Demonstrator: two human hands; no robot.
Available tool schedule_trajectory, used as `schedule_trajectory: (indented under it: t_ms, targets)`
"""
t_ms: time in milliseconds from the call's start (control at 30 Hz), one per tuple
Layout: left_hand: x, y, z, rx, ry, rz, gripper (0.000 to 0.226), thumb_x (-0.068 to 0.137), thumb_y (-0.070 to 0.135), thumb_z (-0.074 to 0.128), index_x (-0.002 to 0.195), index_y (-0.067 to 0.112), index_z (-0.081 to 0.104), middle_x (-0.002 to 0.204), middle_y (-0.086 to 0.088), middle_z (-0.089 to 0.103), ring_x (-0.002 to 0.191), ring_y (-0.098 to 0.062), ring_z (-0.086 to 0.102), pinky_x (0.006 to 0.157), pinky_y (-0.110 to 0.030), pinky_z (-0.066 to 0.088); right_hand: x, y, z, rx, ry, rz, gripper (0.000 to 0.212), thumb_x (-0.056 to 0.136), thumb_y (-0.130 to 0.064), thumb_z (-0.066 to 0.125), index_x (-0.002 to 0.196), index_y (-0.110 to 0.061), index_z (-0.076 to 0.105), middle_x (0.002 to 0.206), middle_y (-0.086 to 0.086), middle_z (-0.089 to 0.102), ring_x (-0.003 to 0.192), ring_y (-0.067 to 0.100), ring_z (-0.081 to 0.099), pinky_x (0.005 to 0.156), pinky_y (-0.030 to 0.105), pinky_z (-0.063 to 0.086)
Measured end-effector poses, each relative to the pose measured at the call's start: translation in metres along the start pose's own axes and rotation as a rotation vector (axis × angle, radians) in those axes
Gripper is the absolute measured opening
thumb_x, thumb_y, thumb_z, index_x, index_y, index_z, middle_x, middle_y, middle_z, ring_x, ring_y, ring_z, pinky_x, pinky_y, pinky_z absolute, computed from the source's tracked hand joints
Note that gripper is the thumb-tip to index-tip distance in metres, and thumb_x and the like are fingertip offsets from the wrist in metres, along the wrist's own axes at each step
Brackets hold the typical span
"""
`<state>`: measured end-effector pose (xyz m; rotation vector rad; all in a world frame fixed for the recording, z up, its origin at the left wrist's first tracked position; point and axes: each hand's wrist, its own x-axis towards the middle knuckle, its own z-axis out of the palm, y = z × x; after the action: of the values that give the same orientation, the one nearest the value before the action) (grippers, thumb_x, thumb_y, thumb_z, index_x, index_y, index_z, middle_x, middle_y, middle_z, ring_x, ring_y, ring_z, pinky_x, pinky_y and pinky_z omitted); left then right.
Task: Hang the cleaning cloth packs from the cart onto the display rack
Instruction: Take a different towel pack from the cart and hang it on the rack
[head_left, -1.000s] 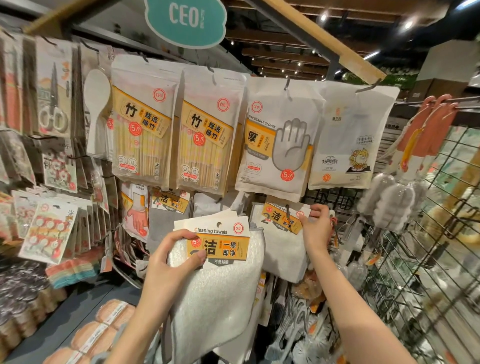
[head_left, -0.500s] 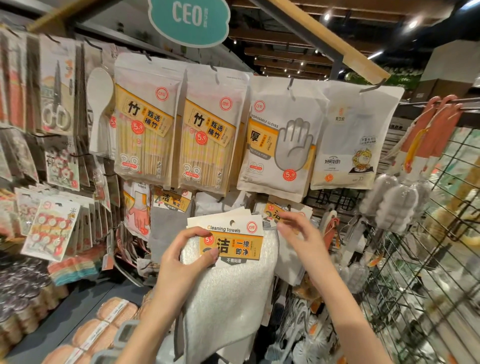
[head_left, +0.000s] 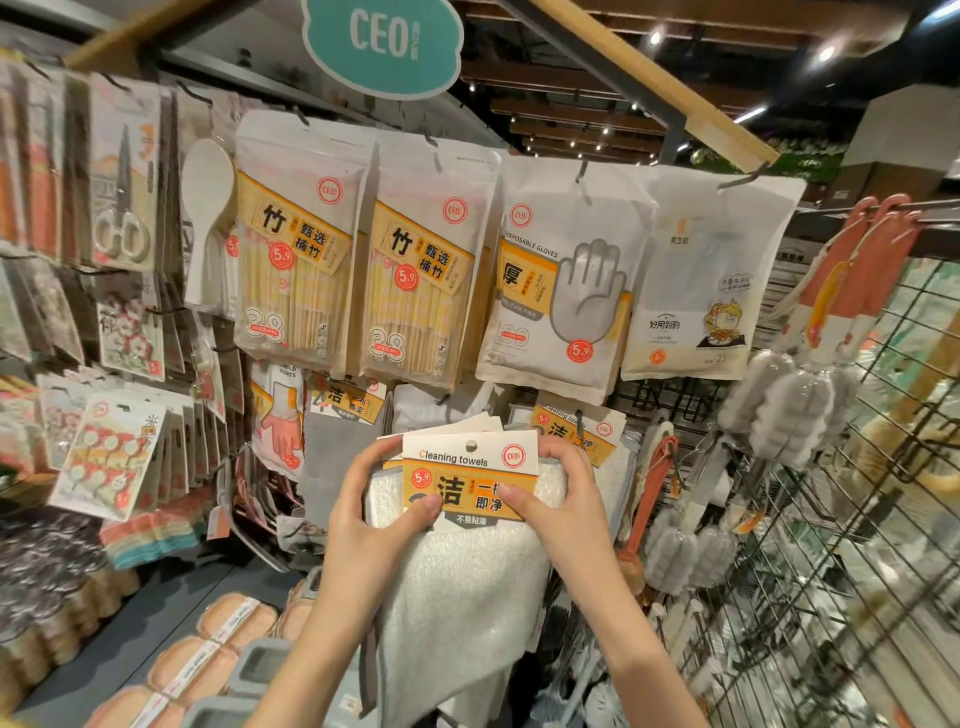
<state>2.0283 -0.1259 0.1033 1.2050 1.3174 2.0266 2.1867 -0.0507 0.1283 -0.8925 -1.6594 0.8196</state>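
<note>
Pinching the paper card of a cleaning cloth pack (head_left: 470, 525) from both sides, my two hands hold it up at the centre of my view. The left hand (head_left: 371, 519) has its thumb pressed on the orange band at the card's 8 o'clock and its fingers curled behind the left edge. The right hand (head_left: 563, 499) mirrors it, thumb on the band at 4 o'clock and fingers wrapped round the upper right corner. The card is white on top with "Cleaning towels" printed, a red round logo, a small hang hole near the top middle, and an orange label with a red 5.9 price dot. More card edges peek out behind it, so I seem to be holding a small stack. Below the card, white fluffy cloth with grey trim hangs down toward 6 o'clock. At 1 o'clock of the pack, just behind my right fingers, a hanging cloth pack (head_left: 582, 434) already sits on the display rack (head_left: 670, 402). Above, at 12 o'clock, hang chopstick bags (head_left: 415, 280) and a glove bag (head_left: 561, 286).
</note>
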Motion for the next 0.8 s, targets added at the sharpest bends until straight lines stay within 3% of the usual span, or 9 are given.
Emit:
schedule_trajectory:
  t_ms: [100,200,300,367,433,500,633,700,800]
  targets:
    - [0.0,0.0,-0.001,0.009,-0.007,-0.026,0.049,0.073,-0.002,0.077,0.106,0.029,0.059,0.106,0.017,0.063,0.088,0.016,0.059,0.06,-0.003,0.046,0.001,0.0,-0.001,0.021,-0.019,0.032,0.038,0.071,-0.002,0.077,0.09,-0.026,0.054,0.102,-0.014,0.059,0.092,-0.017,0.052,0.077,0.001,0.037]
    - [0.002,0.001,-0.004,0.013,-0.086,-0.11,0.039,0.074,0.006,0.079,0.105,0.023,0.063,0.102,0.001,0.069,0.083,-0.001,0.067,0.067,-0.015,0.051,0.001,0.003,-0.003,0.055,-0.004,0.036,0.032,0.074,0.0,0.074,0.087,-0.021,0.052,0.091,-0.012,0.064,0.081,-0.011,0.058,0.069,0.006,0.044]
    - [0.005,0.003,-0.006,0.038,-0.125,-0.13,0.035,0.07,0.016,0.081,0.1,0.024,0.066,0.096,0.001,0.073,0.09,-0.017,0.068,0.077,-0.025,0.053,0.001,0.005,-0.004,0.075,0.002,0.041,0.03,0.075,0.0,0.073,0.09,-0.017,0.052,0.093,-0.008,0.065,0.087,0.0,0.06,0.072,0.012,0.048]
    - [0.005,0.003,-0.007,0.025,-0.101,-0.13,0.034,0.069,0.018,0.082,0.097,0.025,0.065,0.097,0.002,0.073,0.088,-0.016,0.069,0.071,-0.019,0.052,0.002,0.006,-0.005,0.097,0.014,0.058,0.03,0.076,-0.001,0.073,0.093,-0.015,0.052,0.097,-0.004,0.065,0.093,0.01,0.061,0.077,0.019,0.051]
    - [0.005,0.002,-0.01,0.076,-0.072,-0.105,0.033,0.07,0.025,0.084,0.096,0.031,0.064,0.1,0.011,0.07,0.096,-0.012,0.065,0.081,-0.026,0.05,0.003,0.007,-0.008,0.122,0.035,0.078,0.03,0.077,-0.002,0.072,0.094,-0.017,0.052,0.101,-0.001,0.066,0.096,0.014,0.062,0.08,0.025,0.052]
    - [0.005,0.001,-0.012,0.09,-0.043,-0.098,0.032,0.071,0.028,0.083,0.094,0.036,0.062,0.102,0.021,0.066,0.104,-0.007,0.061,0.089,-0.033,0.047,0.006,0.009,-0.014,0.142,0.059,0.094,0.031,0.078,-0.004,0.072,0.093,-0.022,0.052,0.103,-0.002,0.065,0.096,0.013,0.063,0.076,0.019,0.051]
    - [0.007,0.003,-0.016,0.096,-0.005,-0.044,0.031,0.076,0.018,0.078,0.088,0.041,0.061,0.098,0.03,0.063,0.092,0.016,0.056,0.078,-0.008,0.042,0.011,0.014,-0.029,0.194,0.089,0.112,0.034,0.078,-0.002,0.072,0.093,-0.025,0.052,0.1,-0.005,0.066,0.084,0.002,0.066,0.068,0.015,0.052]
    - [0.01,0.001,-0.019,0.083,0.003,-0.046,0.033,0.076,0.015,0.078,0.091,0.039,0.062,0.1,0.024,0.065,0.092,0.01,0.059,0.077,-0.009,0.043,0.014,0.019,-0.035,0.193,0.11,0.128,0.034,0.078,-0.001,0.071,0.094,-0.025,0.053,0.102,-0.003,0.066,0.088,0.007,0.066,0.071,0.02,0.054]
    - [0.013,-0.003,-0.023,0.044,0.003,-0.072,0.036,0.077,0.007,0.076,0.094,0.035,0.062,0.105,0.011,0.067,0.092,-0.01,0.065,0.077,-0.026,0.047,0.017,0.029,-0.041,0.183,0.177,0.194,0.036,0.079,0.001,0.07,0.095,-0.027,0.055,0.111,0.003,0.063,0.099,0.019,0.063,0.083,0.035,0.054]
